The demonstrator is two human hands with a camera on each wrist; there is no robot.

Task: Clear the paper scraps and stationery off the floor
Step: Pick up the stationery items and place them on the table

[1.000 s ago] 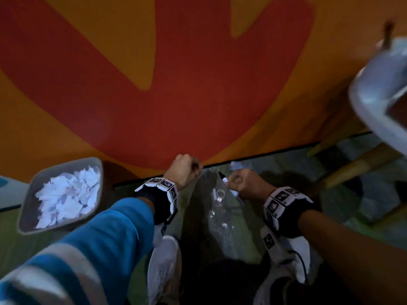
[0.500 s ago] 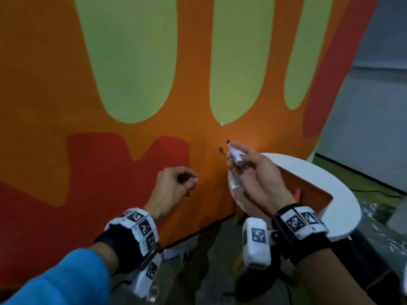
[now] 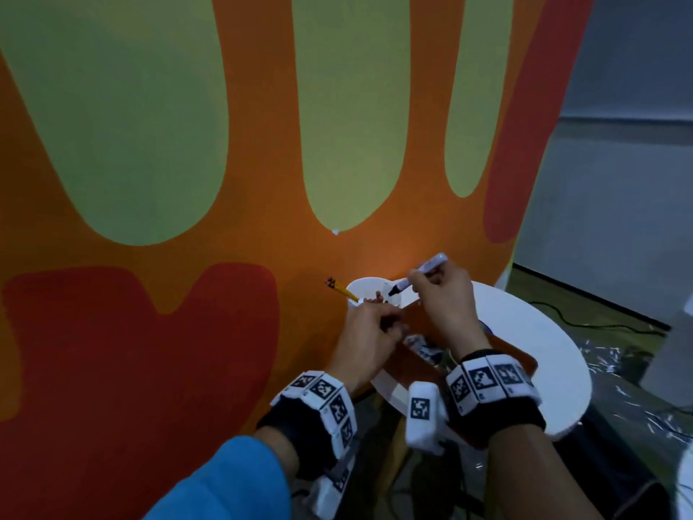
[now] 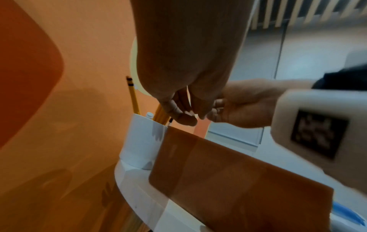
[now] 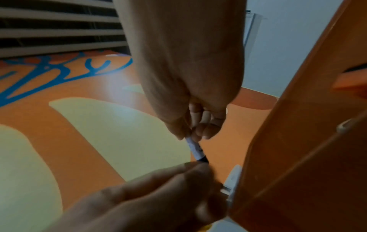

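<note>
- Head view: the right hand (image 3: 442, 294), right of centre, grasps a marker (image 3: 418, 275). The marker's long axis slants from upper right to lower left, and its dark tip points down into the mouth of a white cup (image 3: 369, 285) on the round white bench (image 3: 525, 332).
- Head view: the left hand (image 3: 365, 339) sits just below and left of the cup, fingers curled in. It seems to pinch something small and dark, but what it is I cannot tell. Yellow pencils (image 3: 341, 289) already lean out of the cup's left side.
- Left wrist view: at mid-frame the left fingers (image 4: 178, 113) pinch together right above the cup (image 4: 143, 141) rim, beside the pencils (image 4: 133, 95). An orange board (image 4: 228, 172) stands just right of the cup.
- Right wrist view: the marker (image 5: 195, 149) runs from the right hand (image 5: 198, 122) down towards the lower centre of the frame, where its dark end meets the blurred left hand (image 5: 158, 196).
- Judgement: the cup lies directly below the marker tip, so the right hand is the nearer one and needs only to lower the marker along its own axis and let go.
</note>
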